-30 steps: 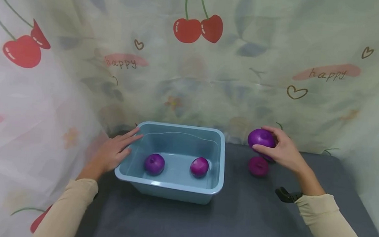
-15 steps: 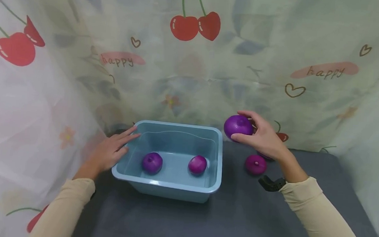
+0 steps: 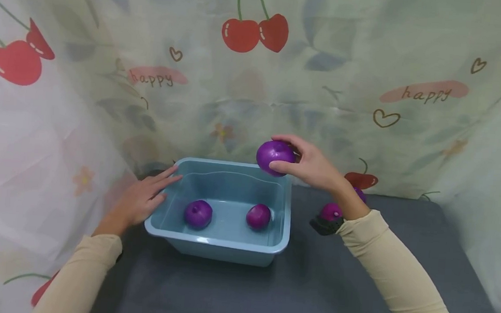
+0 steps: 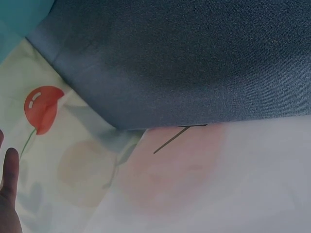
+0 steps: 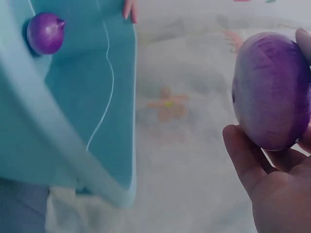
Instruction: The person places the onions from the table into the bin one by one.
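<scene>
My right hand (image 3: 313, 165) grips a purple onion (image 3: 274, 157) between thumb and fingers, raised at the back right rim of a light blue plastic bin (image 3: 216, 243). Close up in the right wrist view, the held onion (image 5: 272, 92) shows its papery skin. Inside the bin lie two more onions, one at left (image 3: 198, 214) and a redder one at right (image 3: 258, 216). My left hand (image 3: 143, 197) rests on the bin's left rim with its fingers extended. Only a finger or two of the left hand (image 4: 9, 182) appear at the left wrist view's edge.
Right of the bin, a magenta onion (image 3: 331, 211) and a purple onion (image 3: 360, 194) are on the dark grey table (image 3: 206, 294), partly hidden by my right wrist and its black strap (image 3: 325, 227). A cherry-printed curtain (image 3: 255, 94) stands behind and at both sides.
My right hand has carried the purple onion leftward and up, from above the onions on the table to the bin's back right rim. My left hand has stayed on the bin.
</scene>
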The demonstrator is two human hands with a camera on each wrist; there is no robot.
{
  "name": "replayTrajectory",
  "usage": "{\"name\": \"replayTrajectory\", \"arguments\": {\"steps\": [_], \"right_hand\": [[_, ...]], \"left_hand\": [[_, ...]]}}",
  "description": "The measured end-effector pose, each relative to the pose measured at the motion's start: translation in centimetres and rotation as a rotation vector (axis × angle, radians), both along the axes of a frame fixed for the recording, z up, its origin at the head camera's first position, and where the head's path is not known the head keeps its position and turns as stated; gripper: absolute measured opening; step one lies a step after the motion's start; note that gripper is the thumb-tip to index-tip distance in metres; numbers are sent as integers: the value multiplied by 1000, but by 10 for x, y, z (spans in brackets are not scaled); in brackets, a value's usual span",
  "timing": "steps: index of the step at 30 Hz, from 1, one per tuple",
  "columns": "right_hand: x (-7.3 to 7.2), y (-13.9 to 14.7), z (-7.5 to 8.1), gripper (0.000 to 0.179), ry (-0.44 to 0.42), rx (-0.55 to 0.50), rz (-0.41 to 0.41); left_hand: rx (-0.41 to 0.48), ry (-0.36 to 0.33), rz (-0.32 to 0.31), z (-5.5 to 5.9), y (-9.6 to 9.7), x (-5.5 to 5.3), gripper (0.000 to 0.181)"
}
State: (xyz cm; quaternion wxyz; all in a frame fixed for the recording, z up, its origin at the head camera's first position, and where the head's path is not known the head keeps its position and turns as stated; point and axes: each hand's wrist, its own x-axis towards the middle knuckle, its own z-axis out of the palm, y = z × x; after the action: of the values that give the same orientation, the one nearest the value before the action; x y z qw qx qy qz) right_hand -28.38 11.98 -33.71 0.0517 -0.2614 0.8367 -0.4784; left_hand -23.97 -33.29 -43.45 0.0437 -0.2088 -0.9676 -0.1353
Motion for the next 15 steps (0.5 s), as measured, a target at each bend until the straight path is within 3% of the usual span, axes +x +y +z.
{"name": "replayTrajectory", "arguments": {"steps": [10, 15], "right_hand": [[-14, -54, -1, 70, 53, 17, 163], [-18, -77, -7, 70, 20, 15, 185]], "left_hand": [[-38, 9, -7, 7, -4, 0, 55], [-47, 11, -34, 4, -4, -1, 53]]}}
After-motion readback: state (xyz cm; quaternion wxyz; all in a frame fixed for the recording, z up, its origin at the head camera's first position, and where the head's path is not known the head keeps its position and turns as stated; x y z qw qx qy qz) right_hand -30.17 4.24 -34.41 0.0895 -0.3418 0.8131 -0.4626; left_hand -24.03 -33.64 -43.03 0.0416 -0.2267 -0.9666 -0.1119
